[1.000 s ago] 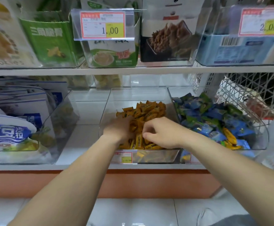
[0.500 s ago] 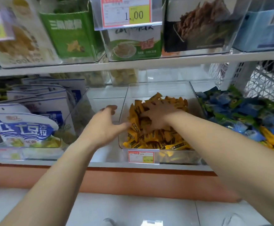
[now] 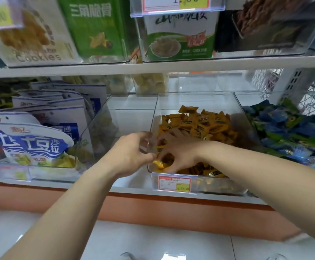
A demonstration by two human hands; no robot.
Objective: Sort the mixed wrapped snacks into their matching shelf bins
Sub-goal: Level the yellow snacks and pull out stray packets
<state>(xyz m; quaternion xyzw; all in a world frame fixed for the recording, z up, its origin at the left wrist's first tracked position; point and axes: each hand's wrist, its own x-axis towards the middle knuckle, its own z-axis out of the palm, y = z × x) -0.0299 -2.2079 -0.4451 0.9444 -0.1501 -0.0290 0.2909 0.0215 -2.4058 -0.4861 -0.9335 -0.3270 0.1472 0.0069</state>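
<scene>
Bright yellow wrapped snack [image 3: 158,163]: one small sealed piece in a crimped film wrapper. It lies at the front left corner of the clear plastic shelf bin [image 3: 190,102], on the near edge of the pile of orange-yellow wrapped snacks [image 3: 205,124] that fills the bin.

Handling, as judged: very light, with slick, crinkly film. The contents are probably firm enough to bear a fingertip pinch, and it is not fragile. It is best taken across the body or by a crimped end, with the thumb and one finger. A loose hold could let it slide back among its neighbours.

Position relative to the hands: the piece sits between the two, just below the thumb tip of the left hand [image 3: 132,152] and at the fingertips of the right hand [image 3: 179,149].
- Right hand: inside the bin, palm down, fingers curled into the pile at the piece.
- Left hand: at the bin's left wall, fingers bent at its rim.
- Which hand holds the piece, if either, cannot be told, because blur hides the contact.

Adjoining items:
- A red-bordered price tag [image 3: 174,183] on the bin front.
- Just beside on the right, a heap of blue and green wrapped snacks [image 3: 284,128] in its own clear bin.
- To the left, across a strip of white shelf [image 3: 134,113], white-and-blue pouches [image 3: 31,145] standing in a third bin.
</scene>
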